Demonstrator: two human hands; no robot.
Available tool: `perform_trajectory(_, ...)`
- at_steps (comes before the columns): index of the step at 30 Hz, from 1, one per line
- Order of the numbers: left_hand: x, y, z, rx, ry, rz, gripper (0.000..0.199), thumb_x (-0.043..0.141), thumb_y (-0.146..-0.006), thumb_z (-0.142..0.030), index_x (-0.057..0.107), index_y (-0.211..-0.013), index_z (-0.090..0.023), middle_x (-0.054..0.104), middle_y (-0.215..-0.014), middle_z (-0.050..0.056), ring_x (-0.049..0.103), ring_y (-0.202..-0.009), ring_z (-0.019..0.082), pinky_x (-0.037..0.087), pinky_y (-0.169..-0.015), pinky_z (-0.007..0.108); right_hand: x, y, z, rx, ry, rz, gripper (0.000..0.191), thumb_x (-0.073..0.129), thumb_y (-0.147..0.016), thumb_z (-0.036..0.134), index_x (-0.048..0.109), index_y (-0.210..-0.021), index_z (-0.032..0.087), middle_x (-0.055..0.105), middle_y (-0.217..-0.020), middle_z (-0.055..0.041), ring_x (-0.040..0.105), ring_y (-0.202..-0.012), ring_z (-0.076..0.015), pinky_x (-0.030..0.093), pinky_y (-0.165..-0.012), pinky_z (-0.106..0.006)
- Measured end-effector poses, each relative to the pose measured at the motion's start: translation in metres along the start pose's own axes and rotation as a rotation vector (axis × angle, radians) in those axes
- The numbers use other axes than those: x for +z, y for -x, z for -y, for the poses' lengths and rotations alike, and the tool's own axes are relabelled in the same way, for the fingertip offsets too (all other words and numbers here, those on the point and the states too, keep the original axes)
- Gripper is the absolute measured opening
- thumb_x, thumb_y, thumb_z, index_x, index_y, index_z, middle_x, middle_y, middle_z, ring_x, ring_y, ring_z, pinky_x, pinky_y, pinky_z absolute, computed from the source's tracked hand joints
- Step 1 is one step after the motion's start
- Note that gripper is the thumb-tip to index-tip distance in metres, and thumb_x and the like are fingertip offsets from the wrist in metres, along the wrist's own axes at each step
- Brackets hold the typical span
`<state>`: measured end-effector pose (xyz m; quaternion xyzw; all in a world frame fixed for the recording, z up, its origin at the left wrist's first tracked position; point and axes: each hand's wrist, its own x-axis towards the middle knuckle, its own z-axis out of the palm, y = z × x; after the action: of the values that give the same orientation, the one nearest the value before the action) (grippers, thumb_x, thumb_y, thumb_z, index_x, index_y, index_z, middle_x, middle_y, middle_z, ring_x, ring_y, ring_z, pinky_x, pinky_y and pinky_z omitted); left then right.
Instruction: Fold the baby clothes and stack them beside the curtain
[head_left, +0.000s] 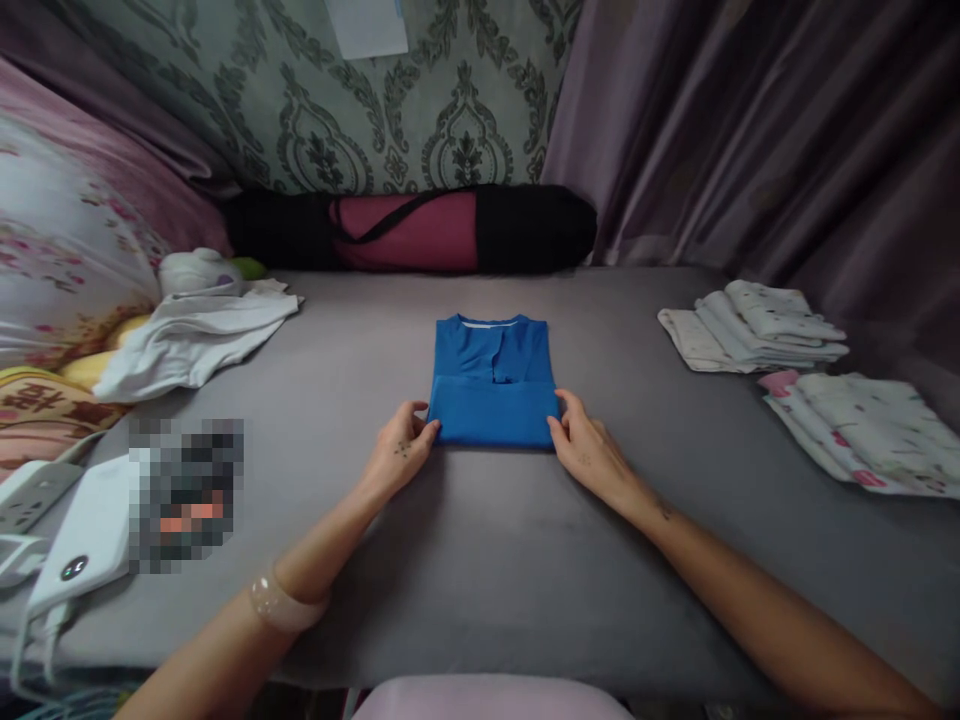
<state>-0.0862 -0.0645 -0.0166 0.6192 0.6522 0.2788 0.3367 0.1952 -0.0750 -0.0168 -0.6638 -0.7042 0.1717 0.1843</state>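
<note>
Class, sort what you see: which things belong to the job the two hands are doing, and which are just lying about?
In the job:
blue shirt
left hand
right hand
grey sheet, underneath

Lying about:
white cloth
plush toy
long bag
power bank
power strip
folded cloths (untouched, though possibly related)

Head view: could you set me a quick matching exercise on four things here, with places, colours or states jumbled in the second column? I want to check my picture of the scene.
Column one
1. Blue garment
2. Left hand
3. Right hand
4. Long bag

Column two
A. At the garment's right edge
B. Black at both ends, dark red in the middle
C. Folded, with its neckline at the far side
D. On the arm that wears a pale bracelet

Right pairs: 1-C, 2-D, 3-A, 4-B
</note>
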Motion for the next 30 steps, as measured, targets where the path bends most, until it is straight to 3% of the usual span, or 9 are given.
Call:
perform_trajectory(13, -0.006, 0.011, 0.004, 0.012, -0.119, 0.0, 0.04, 0.054, -0.081, -0.033, 0.05, -0.117, -0.017, 0.061, -0.072, -0.001, 0.059, -0.069, 0.016, 0.046, -0.068, 0.03, -0.008, 0.007, -0.003, -0.098, 0.158, 0.039, 0.042, 0.039, -0.096, 0.04, 0.048, -0.13, 0.017, 0.069, -0.081, -0.008, 0.066, -0.072, -0.0228, 0.047, -0.065, -0.032)
perform_trajectory(15, -0.007, 0.01, 0.003, 0.105, -0.205, -0.071, 0.036, 0.052, -0.084, -0.033, 0.052, -0.116, -0.015, 0.064, -0.082, 0.004, 0.061, -0.078, 0.019, 0.048, -0.075, 0.034, -0.009, 0.006, 0.001, -0.116, 0.205, -0.007, 0.04, 0.036, -0.097, 0.038, 0.052, -0.128, 0.017, 0.07, -0.09, -0.0105, 0.066, -0.079, -0.0241, 0.048, -0.068, -0.034)
perform_trajectory(18, -0.001, 0.007, -0.008, 0.396, -0.383, -0.182, 0.03, 0.042, -0.092, -0.028, 0.055, -0.116, -0.015, 0.063, -0.112, 0.013, 0.058, -0.107, 0.023, 0.045, -0.094, 0.041, -0.004, 0.002, 0.015, -0.277, 0.283, -0.113, 0.042, 0.03, -0.099, 0.033, 0.057, -0.125, 0.014, 0.065, -0.115, -0.0156, 0.06, -0.106, -0.0281, 0.048, -0.086, -0.04)
perform_trajectory(20, 0.01, 0.002, -0.018, 0.568, -0.497, -0.14, 0.034, 0.034, -0.096, -0.024, 0.054, -0.122, -0.015, 0.056, -0.131, 0.014, 0.047, -0.127, 0.025, 0.038, -0.106, 0.044, 0.005, -0.003, 0.028, -0.461, 0.305, -0.101, 0.045, 0.028, -0.1, 0.031, 0.054, -0.131, 0.012, 0.055, -0.134, -0.0152, 0.046, -0.127, -0.0286, 0.038, -0.104, -0.045)
perform_trajectory(22, 0.023, -0.005, -0.026, 0.63, -0.606, -0.074, 0.04, 0.032, -0.097, -0.025, 0.051, -0.13, -0.013, 0.048, -0.142, 0.014, 0.034, -0.138, 0.027, 0.029, -0.113, 0.046, 0.016, -0.008, 0.039, -0.607, 0.308, -0.022, 0.048, 0.029, -0.099, 0.032, 0.047, -0.138, 0.011, 0.043, -0.147, -0.0125, 0.03, -0.14, -0.0268, 0.024, -0.114, -0.047)
perform_trajectory(26, 0.041, -0.016, -0.022, 0.561, -0.725, 0.01, 0.053, 0.03, -0.098, -0.037, 0.041, -0.141, -0.008, 0.035, -0.151, 0.016, 0.022, -0.144, 0.03, 0.018, -0.117, 0.049, 0.032, -0.015, 0.045, -0.668, 0.306, 0.132, 0.055, 0.029, -0.099, 0.038, 0.036, -0.146, 0.01, 0.032, -0.153, -0.0117, 0.02, -0.144, -0.0253, 0.014, -0.118, -0.049)
perform_trajectory(30, 0.039, -0.021, -0.008, 0.532, -0.722, 0.088, 0.06, 0.028, -0.098, -0.048, 0.033, -0.147, -0.015, 0.025, -0.156, 0.012, 0.019, -0.145, 0.028, 0.018, -0.117, 0.048, 0.032, -0.019, 0.037, -0.686, 0.271, 0.206, 0.058, 0.028, -0.098, 0.04, 0.029, -0.149, 0.011, 0.025, -0.155, -0.0112, 0.018, -0.145, -0.0239, 0.014, -0.118, -0.049)
